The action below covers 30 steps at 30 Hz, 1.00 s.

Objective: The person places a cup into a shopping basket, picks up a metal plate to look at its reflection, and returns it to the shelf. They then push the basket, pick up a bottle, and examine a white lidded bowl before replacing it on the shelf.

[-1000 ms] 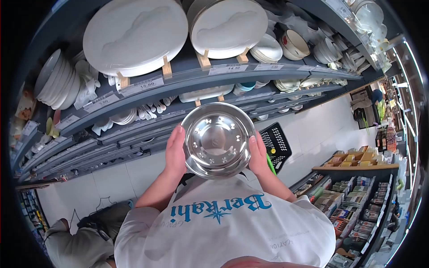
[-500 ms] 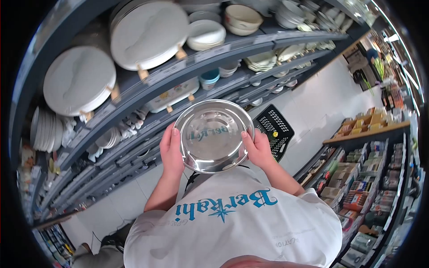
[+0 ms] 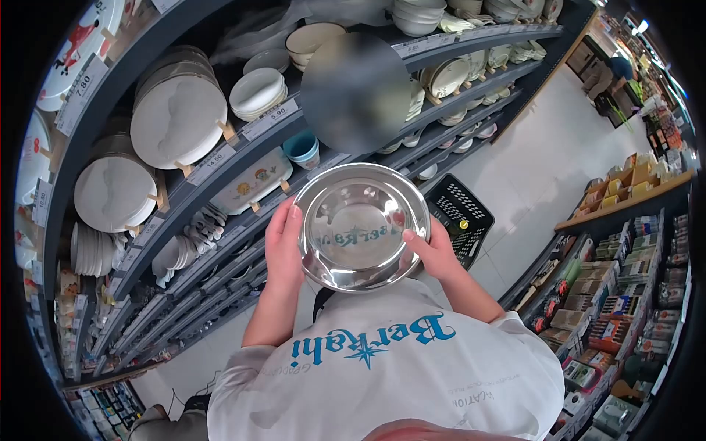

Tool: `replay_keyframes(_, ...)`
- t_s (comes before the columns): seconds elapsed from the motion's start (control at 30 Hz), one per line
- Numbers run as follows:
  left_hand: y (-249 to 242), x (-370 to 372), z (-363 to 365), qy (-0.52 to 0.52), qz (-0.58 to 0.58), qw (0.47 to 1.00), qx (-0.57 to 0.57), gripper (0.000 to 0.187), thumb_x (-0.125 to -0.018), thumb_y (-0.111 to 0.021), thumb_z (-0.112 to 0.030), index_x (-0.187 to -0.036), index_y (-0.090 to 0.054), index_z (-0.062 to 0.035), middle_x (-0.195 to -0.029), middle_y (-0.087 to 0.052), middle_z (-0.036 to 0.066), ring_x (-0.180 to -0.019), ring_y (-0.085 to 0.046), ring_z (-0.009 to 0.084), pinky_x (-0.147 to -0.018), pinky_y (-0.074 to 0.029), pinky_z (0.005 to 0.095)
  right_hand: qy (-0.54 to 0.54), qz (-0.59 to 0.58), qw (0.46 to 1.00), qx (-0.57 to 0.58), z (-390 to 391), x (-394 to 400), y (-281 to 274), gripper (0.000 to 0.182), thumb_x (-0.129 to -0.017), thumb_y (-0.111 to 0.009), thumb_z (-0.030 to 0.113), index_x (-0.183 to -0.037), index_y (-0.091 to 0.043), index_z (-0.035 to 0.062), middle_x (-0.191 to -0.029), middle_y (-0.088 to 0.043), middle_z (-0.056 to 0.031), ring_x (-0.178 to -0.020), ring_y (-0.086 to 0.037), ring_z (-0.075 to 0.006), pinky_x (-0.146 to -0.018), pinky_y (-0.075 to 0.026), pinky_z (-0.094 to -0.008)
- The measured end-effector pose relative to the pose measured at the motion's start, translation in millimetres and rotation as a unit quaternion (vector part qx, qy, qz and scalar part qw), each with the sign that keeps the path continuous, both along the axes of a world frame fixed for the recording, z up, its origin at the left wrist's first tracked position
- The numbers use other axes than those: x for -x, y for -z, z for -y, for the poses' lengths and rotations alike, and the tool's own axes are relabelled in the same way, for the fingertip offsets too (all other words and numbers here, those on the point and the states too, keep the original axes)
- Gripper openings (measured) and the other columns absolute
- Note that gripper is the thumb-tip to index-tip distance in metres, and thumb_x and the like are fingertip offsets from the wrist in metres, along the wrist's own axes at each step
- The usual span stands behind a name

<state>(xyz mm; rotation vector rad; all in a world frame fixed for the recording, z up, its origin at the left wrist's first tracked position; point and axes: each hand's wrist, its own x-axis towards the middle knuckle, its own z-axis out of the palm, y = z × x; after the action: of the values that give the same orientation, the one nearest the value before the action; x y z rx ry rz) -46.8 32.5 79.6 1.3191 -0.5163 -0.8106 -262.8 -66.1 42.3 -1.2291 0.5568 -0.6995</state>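
Stood facing tall grey shelves (image 3: 220, 165) stocked with white plates (image 3: 179, 121), stacked bowls (image 3: 257, 90) and a teal cup (image 3: 302, 147), with price tags along the edges. Wore a white shirt (image 3: 382, 367) with blue lettering. Raised both forearms in front of the chest, elbows bent and tucked low, wrists angled up toward the shelves.

Held a shiny steel bowl (image 3: 360, 224) between the two hands, tipped so that its inside faced the camera and mirrored the shirt's lettering. Cupped the left hand (image 3: 283, 246) along the bowl's left rim, fingers stretched upward against the outer wall, thumb hidden behind the metal. Closed the right hand (image 3: 435, 253) on the lower right rim, thumb lying over the edge onto the inside, remaining fingers wrapped beneath. Kept the bowl just above the shirt's collar line and in front of the middle shelves.

Left a black plastic basket (image 3: 456, 217) on the pale floor (image 3: 537, 154), just beyond the right hand.
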Motion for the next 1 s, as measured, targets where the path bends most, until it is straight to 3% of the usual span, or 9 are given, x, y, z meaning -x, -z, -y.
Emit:
replay_keyframes(0.03, 3.7, -1.1, 0.9, -0.002, -0.025, 1.000, 0.017, 0.032, -0.095, -0.047, -0.020, -0.118, -0.051, 0.0013, -0.107, -0.059, 0.006, -0.096, -0.054, 0.0105, -0.085, -0.042, 0.0246, -0.008, 0.018, 1.000, 0.014, 3.0, 2.2, -1.0, 0.034, -0.090, -0.054, 0.015, -0.117, -0.045, -0.0032, -0.099, -0.058, -0.0105, -0.069, -0.061, -0.0134, -0.061, -0.051, -0.0258)
replay_keyframes(0.07, 5.6, -0.6, 0.9, -0.005, -0.050, 0.998, 0.034, 0.031, -0.095, -0.047, -0.020, -0.117, -0.052, 0.0009, -0.107, -0.059, 0.006, -0.095, -0.054, 0.0107, -0.084, -0.043, 0.0244, -0.069, 0.037, 0.995, -0.057, 7.5, 10.2, -6.8, 0.038, -0.089, -0.053, 0.012, -0.122, -0.042, -0.0035, -0.102, -0.057, -0.0103, -0.082, -0.059, -0.0116, -0.069, -0.050, -0.0257)
replay_keyframes(0.1, 4.6, 1.9, 0.3, -0.012, -0.048, 0.998, 0.027, 0.031, -0.095, -0.047, -0.020, -0.117, -0.052, 0.0009, -0.107, -0.059, 0.006, -0.095, -0.054, 0.0107, -0.084, -0.043, 0.0244, -0.075, 0.039, 0.994, -0.065, 9.6, 10.1, -3.5, 0.038, -0.089, -0.053, 0.012, -0.122, -0.042, -0.0035, -0.102, -0.057, -0.0103, -0.082, -0.059, -0.0116, -0.069, -0.050, -0.0257)
replay_keyframes(0.17, -4.2, 6.1, 1.5, -0.019, -0.025, 0.998, 0.047, 0.033, -0.096, -0.043, -0.019, -0.122, -0.047, 0.0009, -0.110, -0.058, 0.009, -0.096, -0.058, 0.0138, -0.082, -0.048, 0.0278, -0.051, 0.090, 0.995, 0.016, 15.1, 7.5, 4.3, 0.038, -0.088, -0.054, 0.015, -0.120, -0.042, -0.0038, -0.099, -0.058, -0.0112, -0.066, -0.061, -0.0144, -0.057, -0.052, -0.0257)
replay_keyframes(0.3, -23.1, 12.9, 6.0, -0.067, -0.019, 0.996, 0.057, 0.032, -0.096, -0.044, -0.021, -0.120, -0.048, 0.0001, -0.104, -0.059, 0.008, -0.090, -0.058, 0.0133, -0.078, -0.049, 0.0280, -0.068, 0.109, 0.991, -0.030, 19.2, 10.5, -7.4, 0.047, -0.086, -0.056, 0.015, -0.125, -0.037, -0.0030, -0.098, -0.057, -0.0112, -0.071, -0.059, -0.0153, -0.056, -0.051, -0.0270)
replay_keyframes(0.47, -55.7, 9.6, 17.4, -0.080, 0.026, 0.992, 0.091, 0.032, -0.096, -0.044, -0.023, -0.118, -0.049, -0.0001, -0.106, -0.058, 0.008, -0.089, -0.057, 0.0136, -0.079, -0.050, 0.0302, -0.124, 0.227, 0.966, 0.015, 34.6, -1.6, -4.4, 0.067, -0.087, -0.055, 0.017, -0.138, -0.015, -0.0008, -0.118, -0.048, -0.0185, -0.077, -0.061, -0.0205, -0.052, -0.052, -0.0288)
replay_keyframes(0.63, -83.8, -0.1, 20.0, -0.088, 0.065, 0.979, 0.170, 0.034, -0.096, -0.043, -0.025, -0.118, -0.048, 0.0013, -0.109, -0.057, 0.011, -0.093, -0.058, 0.0157, -0.083, -0.049, 0.0318, -0.101, 0.261, 0.957, 0.074, 44.7, -23.6, -24.5, 0.066, -0.090, -0.051, 0.018, -0.141, -0.013, 0.0018, -0.133, -0.038, -0.0240, -0.079, -0.063, -0.0250, -0.050, -0.055, -0.0303)
replay_keyframes(0.83, -120.5, -14.0, 18.0, -0.086, 0.066, 0.959, 0.262, 0.032, -0.097, -0.042, -0.020, -0.118, -0.048, 0.0028, -0.109, -0.058, 0.009, -0.097, -0.056, 0.0125, -0.083, -0.045, 0.0263, -0.112, 0.309, 0.931, 0.160, 54.4, -51.9, -61.4, 0.060, -0.093, -0.047, 0.022, -0.140, -0.015, 0.0025, -0.134, -0.037, -0.0239, -0.079, -0.063, -0.0247, -0.048, -0.054, -0.0295)
replay_keyframes(1.0, -146.3, -28.5, 13.3, -0.096, 0.108, 0.942, 0.302, 0.033, -0.095, -0.047, -0.026, -0.113, -0.052, 0.0009, -0.102, -0.058, 0.006, -0.086, -0.056, 0.0101, -0.074, -0.048, 0.0253, -0.095, 0.315, 0.922, 0.203, 53.0, -67.6, -95.4, 0.066, -0.092, -0.049, 0.033, -0.139, -0.017, -0.0007, -0.132, -0.039, -0.0260, -0.081, -0.063, -0.0240, -0.048, -0.053, -0.0293)
